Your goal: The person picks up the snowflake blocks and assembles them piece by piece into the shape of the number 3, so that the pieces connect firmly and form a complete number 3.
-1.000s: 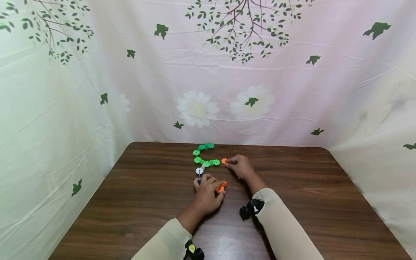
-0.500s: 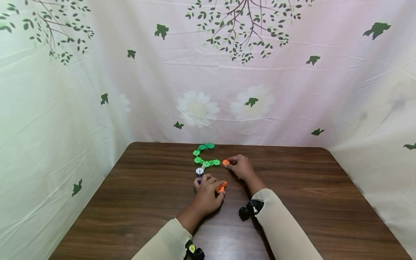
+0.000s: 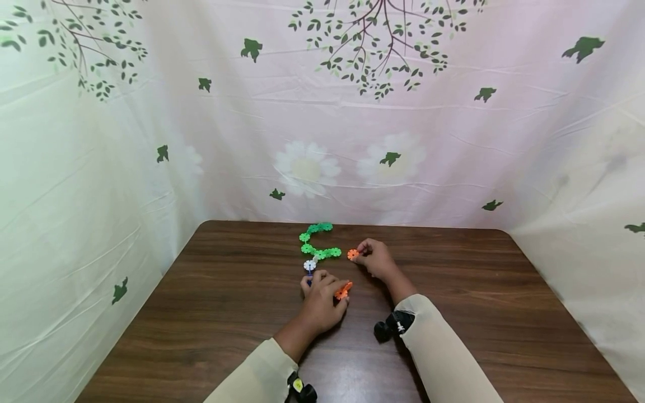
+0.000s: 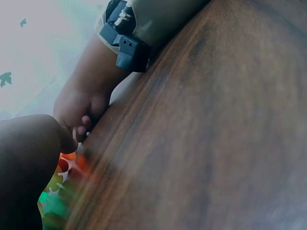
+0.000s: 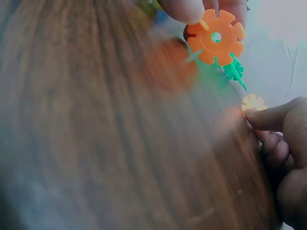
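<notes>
A chain of notched plastic flower discs lies on the table: green discs (image 3: 307, 248) curve at the back, then a white disc (image 3: 309, 265), then a blue disc (image 3: 309, 281) partly under the left hand's fingers. Between thumb and index finger, my left hand (image 3: 322, 302) holds orange discs (image 3: 343, 290); one orange disc (image 5: 216, 37) shows large beside its fingertips in the right wrist view. My right hand (image 3: 378, 261) pinches a single orange disc (image 3: 353, 254) just right of the chain's green end, apart from it. In the left wrist view the left hand (image 4: 29, 167) hides most of the discs.
A dark wood-grain table (image 3: 478, 302) carries everything. Behind and at both sides hangs a pale printed cloth (image 3: 322, 112), meeting the table's back edge. Black wrist cameras (image 3: 388, 327) sit at both cuffs, close to the tabletop.
My right hand has drawn its orange disc slightly right and toward me, away from the green end, and the disc has turned a little. The left hand and chain have stayed put.
</notes>
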